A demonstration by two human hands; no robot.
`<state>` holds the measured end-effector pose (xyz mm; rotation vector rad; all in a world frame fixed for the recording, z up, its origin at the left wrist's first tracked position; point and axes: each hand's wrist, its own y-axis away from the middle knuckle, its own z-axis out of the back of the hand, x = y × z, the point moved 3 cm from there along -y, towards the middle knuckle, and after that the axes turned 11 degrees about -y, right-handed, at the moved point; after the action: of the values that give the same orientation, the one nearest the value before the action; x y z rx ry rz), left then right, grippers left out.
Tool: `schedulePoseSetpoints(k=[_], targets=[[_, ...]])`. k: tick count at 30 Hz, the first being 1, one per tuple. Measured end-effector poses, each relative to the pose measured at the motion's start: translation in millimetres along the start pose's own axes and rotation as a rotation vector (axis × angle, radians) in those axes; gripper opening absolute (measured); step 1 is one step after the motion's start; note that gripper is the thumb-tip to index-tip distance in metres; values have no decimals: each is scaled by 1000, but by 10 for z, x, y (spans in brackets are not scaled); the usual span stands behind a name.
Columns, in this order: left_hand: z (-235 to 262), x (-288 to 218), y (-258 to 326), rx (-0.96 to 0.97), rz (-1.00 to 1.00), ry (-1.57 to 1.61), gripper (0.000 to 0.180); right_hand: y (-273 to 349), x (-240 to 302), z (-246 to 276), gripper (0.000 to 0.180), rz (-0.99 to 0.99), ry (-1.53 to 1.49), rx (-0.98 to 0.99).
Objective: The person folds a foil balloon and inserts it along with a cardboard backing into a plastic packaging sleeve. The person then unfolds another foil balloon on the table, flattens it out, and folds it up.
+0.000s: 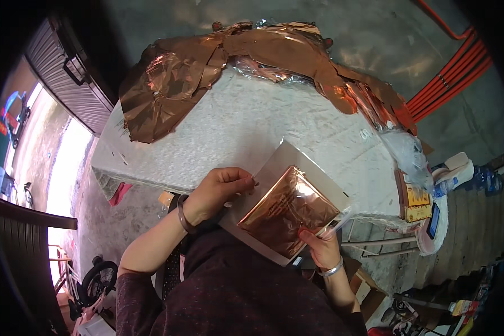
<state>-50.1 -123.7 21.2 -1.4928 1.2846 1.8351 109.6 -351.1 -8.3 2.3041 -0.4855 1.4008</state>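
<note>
Both hands, left hand (221,190) and right hand (319,246), grip a copper foil card (288,207).

Dark maroon speckled sleeves, metal bangle each wrist

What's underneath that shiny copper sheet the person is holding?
A pale grey backing card lies under the copper foil sheet, its border showing along the top edges. The left hand pinches the card's edge; the right hand holds the lower corner. The card's middle is covered by the foil.

l hand (221,190) + r hand (319,246) pinched
</note>
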Motion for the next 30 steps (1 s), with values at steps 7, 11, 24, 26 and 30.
schedulePoseSetpoints(k=[7, 11, 24, 26, 30], targets=[[-76, 55, 15, 255, -70, 361, 9, -59, -14, 117, 5, -69, -13, 59], [-113, 107, -6, 252, -123, 271, 13, -96, -100, 221, 5, -142, -14, 67], [-54, 10, -6, 38, -158, -223, 18, -147, -113, 132, 6, -134, -38, 30], [-30, 60, -13, 72, -75, -119, 17, -164, -115, 126, 6, -152, -28, 57], [-13, 40, -8, 0, -44, -92, 22, -186, -150, 119, 8, -158, -17, 34]])
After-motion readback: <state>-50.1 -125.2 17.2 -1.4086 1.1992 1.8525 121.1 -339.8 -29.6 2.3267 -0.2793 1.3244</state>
